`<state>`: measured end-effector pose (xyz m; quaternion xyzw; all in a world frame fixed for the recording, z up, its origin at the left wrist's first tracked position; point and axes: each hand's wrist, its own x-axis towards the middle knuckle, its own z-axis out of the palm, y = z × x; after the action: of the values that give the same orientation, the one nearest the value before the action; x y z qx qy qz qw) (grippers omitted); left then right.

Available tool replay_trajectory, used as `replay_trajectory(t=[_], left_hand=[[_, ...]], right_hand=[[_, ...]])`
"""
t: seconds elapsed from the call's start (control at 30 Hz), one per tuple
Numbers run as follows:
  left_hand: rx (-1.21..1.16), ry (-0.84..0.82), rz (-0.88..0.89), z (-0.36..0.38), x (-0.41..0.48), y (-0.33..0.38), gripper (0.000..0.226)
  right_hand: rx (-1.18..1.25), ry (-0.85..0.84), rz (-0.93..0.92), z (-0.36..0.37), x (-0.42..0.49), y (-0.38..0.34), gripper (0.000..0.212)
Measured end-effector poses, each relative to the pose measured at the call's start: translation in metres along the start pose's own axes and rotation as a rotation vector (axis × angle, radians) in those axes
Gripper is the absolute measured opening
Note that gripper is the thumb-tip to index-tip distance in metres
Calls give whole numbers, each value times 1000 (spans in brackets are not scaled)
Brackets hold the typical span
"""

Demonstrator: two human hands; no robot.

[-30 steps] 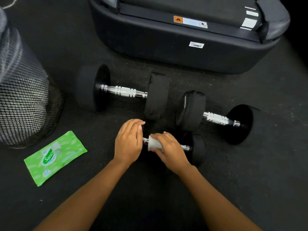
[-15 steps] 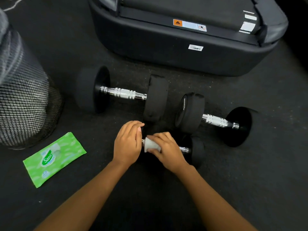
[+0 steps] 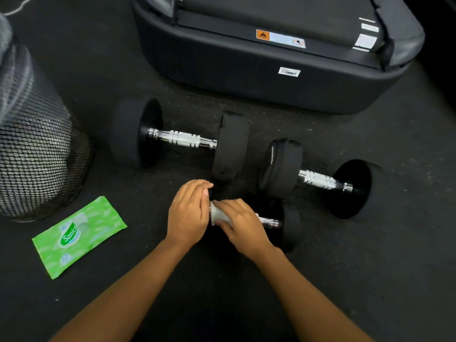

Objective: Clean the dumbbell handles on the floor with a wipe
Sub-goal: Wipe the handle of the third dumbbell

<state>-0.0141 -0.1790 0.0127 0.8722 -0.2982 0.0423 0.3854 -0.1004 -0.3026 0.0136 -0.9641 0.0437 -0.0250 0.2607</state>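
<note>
Both hands at the nearest dumbbell: one braces, one wipes.

Left hand (image 3: 188, 213) lies cupped, fingers together, over the near-left head of the small dumbbell (image 3: 283, 224), which rests on the floor (image 3: 370, 267) in front of the two larger dumbbells (image 3: 182, 139) (image 3: 318, 180); that head is hidden beneath it. Right hand (image 3: 243, 225) is closed around the white wipe (image 3: 218, 214), wrapped on the chrome handle (image 3: 269, 222). Handling, as a judgement: the dumbbell is rigid and heavy enough to stay put, but round heads may roll, so bracing one head is sound. The wipe is soft and damp, conforming to the knurling; grip it around the handle, never the heads. The green wipe packet (image 3: 79, 235) lies well apart to the left.
</note>
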Motion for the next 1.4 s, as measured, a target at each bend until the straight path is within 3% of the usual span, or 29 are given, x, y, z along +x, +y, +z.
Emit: replay_trajectory(t=[0.2,0.33,0.53,1.0,1.1,1.23,1.3,1.4], left_hand=[[9,-9,-7,-1,1,0,40],[5,-11,-8,-1,1,-1,40],[7,-21,-3,-1,1,0,40],[79,-57,18,-7,2,5,41],[169,-92,141,-12,7,10,37],[258,-237,485,-7,9,30,32],[290,-298,499,-1,3,40,32],[312,-330,464,7,-2,41,25]], right_hand=[[-112,172,38,7,-25,10,52],[-109,141,40,4,-12,4,45],[-191,-74,-39,2,21,-10,31],[-225,109,16,-8,-20,16,48],[-283,130,21,-10,-21,17,50],[-385,204,22,-13,-21,14,38],[-426,230,22,-15,-22,13,25],[-462,224,16,-21,-23,15,25]])
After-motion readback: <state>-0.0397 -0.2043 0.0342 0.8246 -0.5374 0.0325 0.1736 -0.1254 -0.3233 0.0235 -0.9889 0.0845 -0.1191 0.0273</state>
